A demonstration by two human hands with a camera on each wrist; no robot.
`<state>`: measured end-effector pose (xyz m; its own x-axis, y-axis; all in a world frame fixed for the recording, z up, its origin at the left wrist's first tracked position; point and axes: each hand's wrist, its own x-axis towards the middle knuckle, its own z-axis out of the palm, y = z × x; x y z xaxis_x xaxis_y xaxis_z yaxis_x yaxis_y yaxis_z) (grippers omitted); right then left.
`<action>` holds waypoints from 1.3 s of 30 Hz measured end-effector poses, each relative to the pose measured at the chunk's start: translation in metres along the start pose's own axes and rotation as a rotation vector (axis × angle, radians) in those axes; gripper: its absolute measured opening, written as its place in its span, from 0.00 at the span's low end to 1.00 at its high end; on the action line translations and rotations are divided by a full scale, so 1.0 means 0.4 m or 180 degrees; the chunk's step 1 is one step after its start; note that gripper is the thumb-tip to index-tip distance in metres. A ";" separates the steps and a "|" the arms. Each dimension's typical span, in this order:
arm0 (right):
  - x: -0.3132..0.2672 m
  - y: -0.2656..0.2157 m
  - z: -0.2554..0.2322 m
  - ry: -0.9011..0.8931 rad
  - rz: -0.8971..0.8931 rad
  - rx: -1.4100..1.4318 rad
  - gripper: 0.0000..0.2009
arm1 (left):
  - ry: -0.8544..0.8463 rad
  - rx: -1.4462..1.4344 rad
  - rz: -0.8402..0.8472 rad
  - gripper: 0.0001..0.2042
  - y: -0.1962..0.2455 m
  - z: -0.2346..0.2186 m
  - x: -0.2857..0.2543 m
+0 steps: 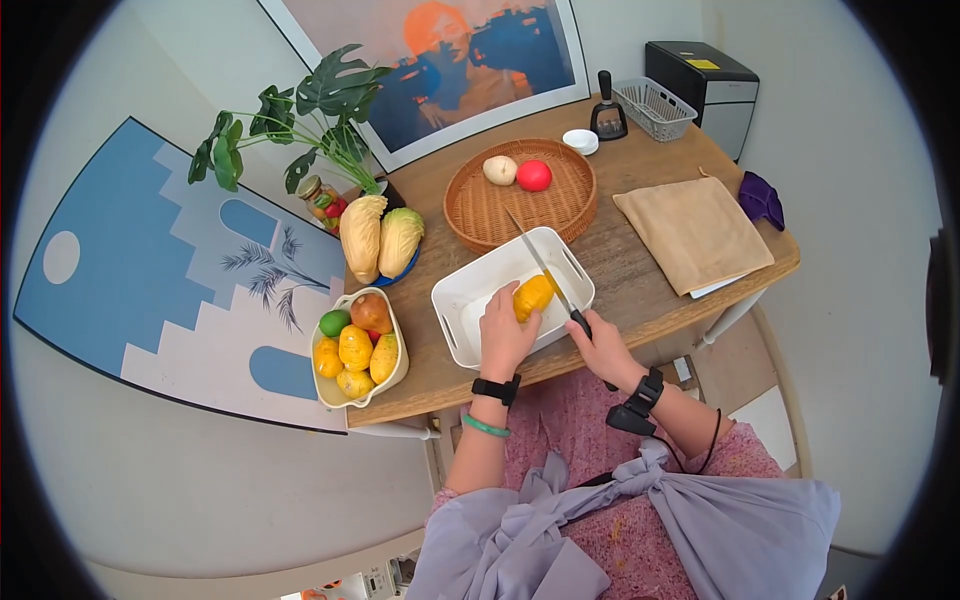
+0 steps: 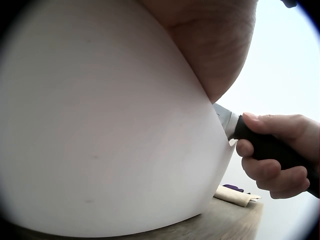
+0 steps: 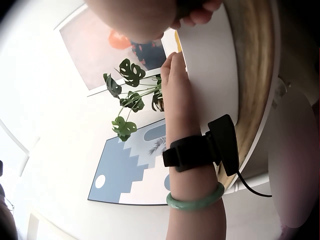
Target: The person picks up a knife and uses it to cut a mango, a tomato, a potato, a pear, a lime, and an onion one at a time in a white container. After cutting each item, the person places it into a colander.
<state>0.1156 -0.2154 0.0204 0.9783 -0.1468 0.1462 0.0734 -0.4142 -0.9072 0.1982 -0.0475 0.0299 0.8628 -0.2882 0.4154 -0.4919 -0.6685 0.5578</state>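
Note:
Over a white rectangular tub [image 1: 466, 305], my left hand [image 1: 508, 328] grips a yellow fruit [image 1: 534, 298] between thumb and fingers. The black handle of a long kitchen knife [image 1: 556, 284] is in my right hand [image 1: 602, 350]. Its blade points away from me and lies right along the fruit's right side in the head view. In the left wrist view the tub wall [image 2: 110, 125] hides the fruit and most of the blade, while the right hand [image 2: 275, 155] shows wrapped round the handle. The right wrist view shows the left hand [image 3: 175, 75] at the tub's rim.
Left of the tub stands a cream basket [image 1: 401, 365] of fruit, with cabbages [image 1: 380, 240] behind it. A wicker tray [image 1: 470, 225] holds a pale round item and a red one. At right lie a folded tan cloth [image 1: 695, 230] and a purple cloth [image 1: 762, 200].

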 end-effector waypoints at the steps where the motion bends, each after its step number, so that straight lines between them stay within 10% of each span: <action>1: -0.001 -0.001 0.000 -0.0011 0.0037 -0.0042 0.19 | 0.0003 0.0038 0.0028 0.26 -0.001 0.001 0.001; 26: 0.001 0.002 0.017 -0.0077 0.0036 -0.0030 0.20 | -0.0543 -0.0123 -0.1363 0.30 0.010 -0.009 0.007; 39: 0.004 -0.004 0.010 -0.0142 0.0102 -0.0043 0.19 | -0.0614 -0.0361 -0.1258 0.28 -0.018 0.005 0.006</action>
<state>0.1180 -0.2114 0.0206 0.9878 -0.1202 0.0993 0.0397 -0.4223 -0.9056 0.2040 -0.0447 0.0256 0.9876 -0.1557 0.0193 -0.1209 -0.6766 0.7264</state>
